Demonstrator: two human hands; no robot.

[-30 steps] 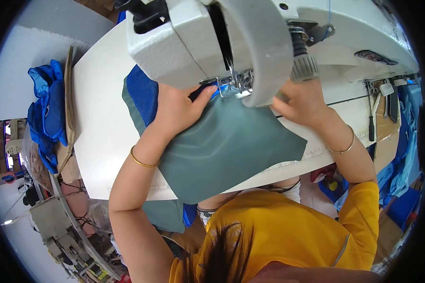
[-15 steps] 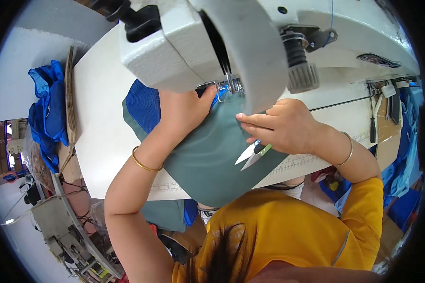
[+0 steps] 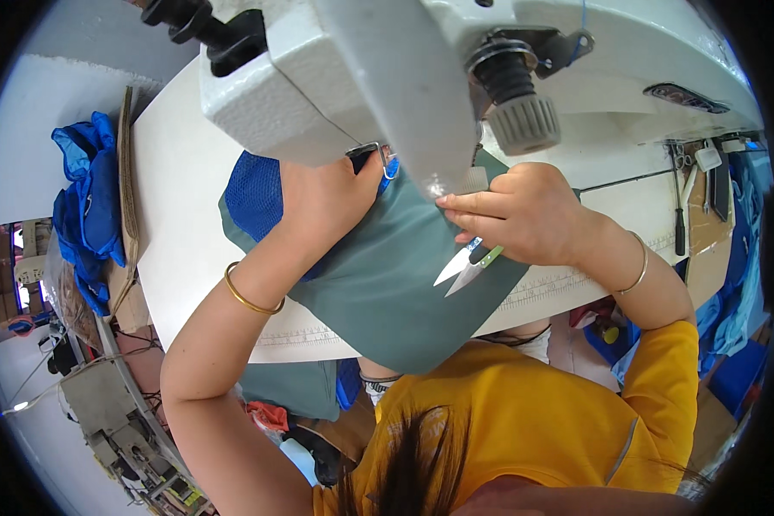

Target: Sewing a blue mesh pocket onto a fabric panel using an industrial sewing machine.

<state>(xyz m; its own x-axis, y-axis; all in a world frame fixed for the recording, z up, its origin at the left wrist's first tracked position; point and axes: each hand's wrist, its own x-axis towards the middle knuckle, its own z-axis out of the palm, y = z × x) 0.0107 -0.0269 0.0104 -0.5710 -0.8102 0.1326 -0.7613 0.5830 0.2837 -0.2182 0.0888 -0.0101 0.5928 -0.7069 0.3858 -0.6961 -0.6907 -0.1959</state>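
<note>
A grey-green fabric piece [image 3: 395, 301] lies under the head of a white sewing machine [image 3: 275, 107], its near edge hanging over the table. Blue mesh cloth [image 3: 254, 196] sits against it at the left. My left hand [image 3: 325, 202] rests on the cloth, thumb beside the presser foot and a bit of bright blue material; its other fingers are hidden by the machine. Thread snips [image 3: 464, 268] with a green handle stick out below my right hand [image 3: 533, 215], which is closed around them. Its extended fingertips touch the fabric right of the needle area.
A white tabletop [image 3: 180, 258] carries a ruler strip [image 3: 550, 288] along its near edge. To the right lie a screwdriver [image 3: 679, 215] and other small tools. Blue garments [image 3: 86, 206] hang at the left beyond a board. Blue cloth [image 3: 739, 258] is heaped at far right.
The view has shifted a little, so the machine head appears further left. My left forearm has moved left, and my right hand slightly away from me. More fabric shows behind my right hand.
</note>
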